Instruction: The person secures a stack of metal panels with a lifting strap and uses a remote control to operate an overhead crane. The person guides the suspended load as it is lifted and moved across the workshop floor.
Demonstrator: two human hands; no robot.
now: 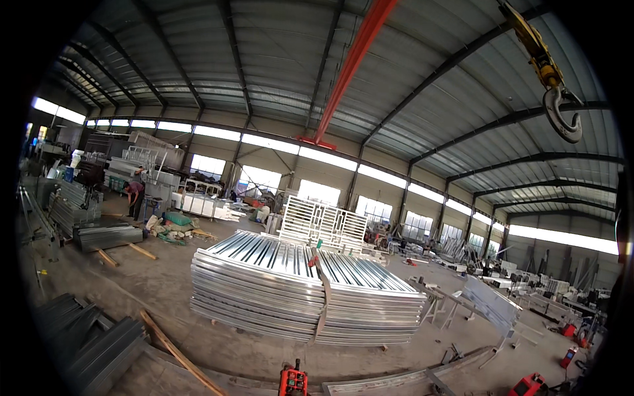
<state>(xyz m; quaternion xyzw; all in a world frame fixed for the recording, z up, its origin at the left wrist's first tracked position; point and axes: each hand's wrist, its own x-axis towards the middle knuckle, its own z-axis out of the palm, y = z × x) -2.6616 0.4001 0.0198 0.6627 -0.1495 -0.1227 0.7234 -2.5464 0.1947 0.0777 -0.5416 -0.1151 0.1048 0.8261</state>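
Neither of my hands shows in the head view. At the lower edge, a red crane remote control [292,381] with dark buttons and a short black knob on top comes into the picture; what holds it is below the edge. Beyond it, a tall stack of shiny metal frames [264,300] sits near the floor. A brown lifting strap [323,300] runs over the stack's top and down its near side. High at the upper right hangs a steel crane hook [563,119] under a yellow block, well apart from the stack.
A wooden beam [178,353] lies beside dark metal profiles [99,343] at the lower left. White railing panels [323,224] stand behind the stack. A bent-over person [135,196] works at the far left. Red machines [528,384] stand at the lower right, and a red crane beam [353,69] spans overhead.
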